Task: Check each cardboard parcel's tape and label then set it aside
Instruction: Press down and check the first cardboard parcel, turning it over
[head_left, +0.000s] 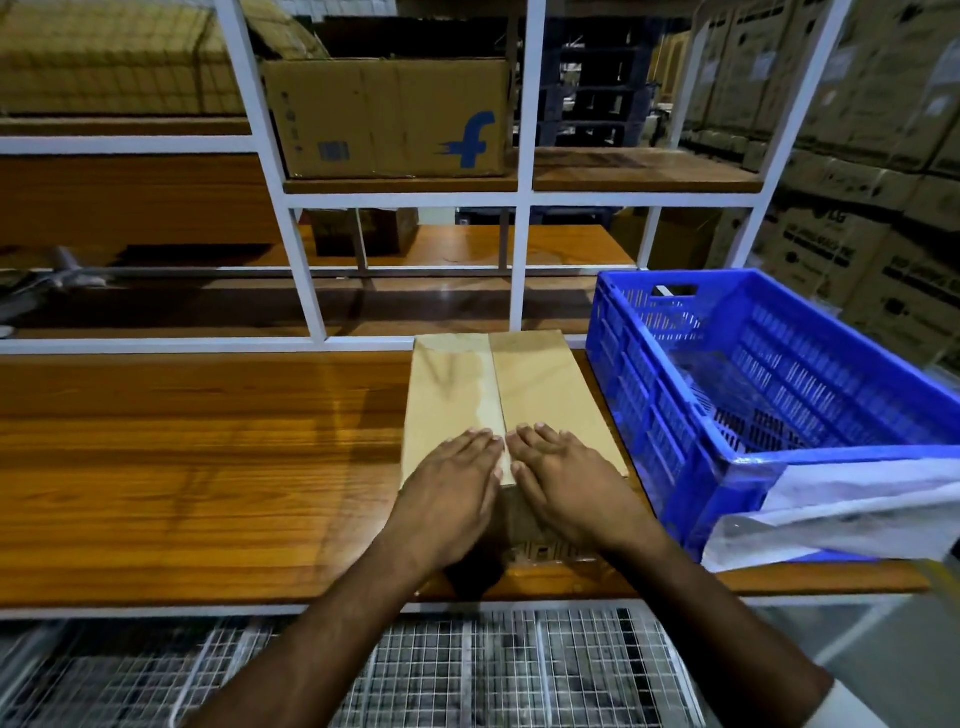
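Looking at a wooden bench (182, 467) inside a white rack frame (522, 197), stacked cartons (857, 208) at right; blue crate (779, 395) just beside the cardboard parcel (498, 395); left hand (447, 499) and right hand (566, 483) lie flat, fingers straight, flanking its taped seam; near-end label hidden by wrists

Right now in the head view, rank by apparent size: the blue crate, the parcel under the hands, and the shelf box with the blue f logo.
1. blue crate
2. shelf box and parcel: look alike; the shelf box sits farther away, so unranked.
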